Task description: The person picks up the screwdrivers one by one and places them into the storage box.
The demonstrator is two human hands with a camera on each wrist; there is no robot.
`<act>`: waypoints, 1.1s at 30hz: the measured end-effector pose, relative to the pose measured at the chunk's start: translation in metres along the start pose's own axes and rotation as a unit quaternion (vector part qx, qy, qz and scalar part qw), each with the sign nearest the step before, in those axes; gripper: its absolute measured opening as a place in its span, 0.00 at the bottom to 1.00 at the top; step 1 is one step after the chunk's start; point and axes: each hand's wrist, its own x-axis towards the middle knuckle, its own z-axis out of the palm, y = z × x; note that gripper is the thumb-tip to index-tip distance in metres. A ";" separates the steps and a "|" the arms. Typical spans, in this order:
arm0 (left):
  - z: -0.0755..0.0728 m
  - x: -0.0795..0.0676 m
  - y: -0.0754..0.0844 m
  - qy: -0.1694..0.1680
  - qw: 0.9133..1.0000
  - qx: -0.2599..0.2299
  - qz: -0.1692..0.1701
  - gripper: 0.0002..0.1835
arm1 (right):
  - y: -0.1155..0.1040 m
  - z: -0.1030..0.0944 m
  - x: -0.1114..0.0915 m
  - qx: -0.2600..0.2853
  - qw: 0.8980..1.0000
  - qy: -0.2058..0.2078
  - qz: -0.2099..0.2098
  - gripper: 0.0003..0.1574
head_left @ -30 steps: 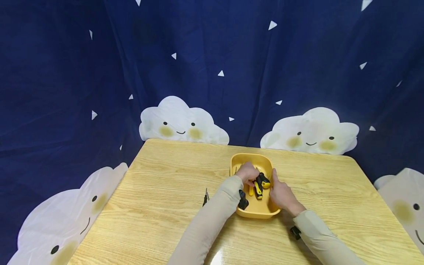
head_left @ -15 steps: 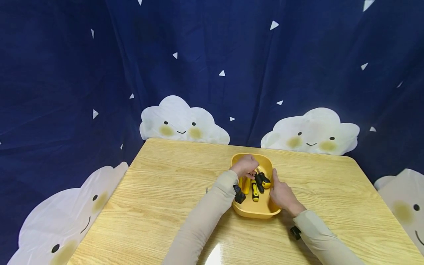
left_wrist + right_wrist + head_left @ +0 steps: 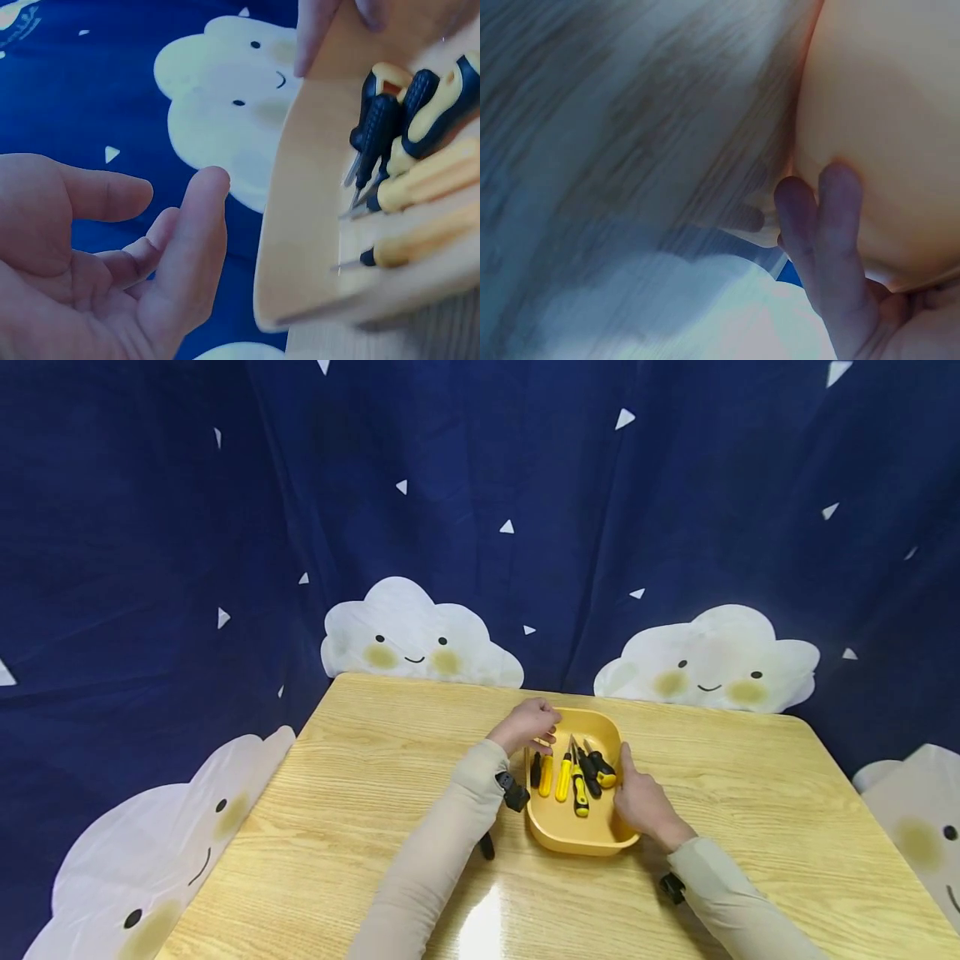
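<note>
A yellow plastic bin [image 3: 577, 839] stands on the wooden table with several screwdrivers inside. They include a black-and-yellow screwdriver [image 3: 581, 793], a yellow-handled screwdriver [image 3: 563, 778], another yellow-handled screwdriver [image 3: 547, 775] and a thick black-and-yellow tool handle [image 3: 602, 769]. My left hand [image 3: 528, 725] hovers over the bin's far left corner, holding nothing; its fingers are loosely bent in the left wrist view. My right hand [image 3: 647, 806] grips the bin's right wall. Two fingers [image 3: 838, 217] press the outer side in the right wrist view.
Partly hidden by the left forearm, a black handle [image 3: 487, 846] lies on the table [image 3: 360, 777] left of the bin. A dark blue curtain [image 3: 465, 468] with cloud figures hangs behind and beside the table.
My left hand has moved left and away from the middle of the bin, uncovering the screwdrivers, which now lie side by side. My right hand stays on the bin wall.
</note>
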 end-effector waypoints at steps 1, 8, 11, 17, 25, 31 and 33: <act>-0.003 -0.001 -0.001 -0.001 1.000 0.001 0.001 0.06 | 0.000 0.000 0.000 0.000 1.000 0.000 0.000 0.46; -0.027 -0.008 -0.007 0.005 1.000 -0.007 -0.002 0.08 | -0.001 -0.001 0.000 -0.001 1.000 0.001 0.001 0.47; -0.037 -0.012 -0.009 0.010 1.000 0.002 -0.002 0.12 | -0.002 -0.002 -0.001 -0.001 1.000 0.001 0.004 0.46; -0.053 -0.020 -0.014 0.022 0.999 0.022 -0.008 0.11 | -0.003 -0.003 -0.003 0.000 1.000 0.001 -0.003 0.46; -0.063 -0.032 -0.031 0.015 0.997 0.073 -0.023 0.07 | -0.002 -0.003 -0.002 -0.001 1.000 -0.001 -0.006 0.47; -0.066 -0.044 -0.050 -0.007 0.990 0.137 -0.024 0.09 | -0.002 -0.003 0.000 0.005 1.000 -0.005 -0.005 0.47; -0.067 -0.047 -0.055 -0.016 0.986 0.163 -0.022 0.09 | -0.001 -0.002 0.000 0.005 1.000 -0.005 -0.005 0.47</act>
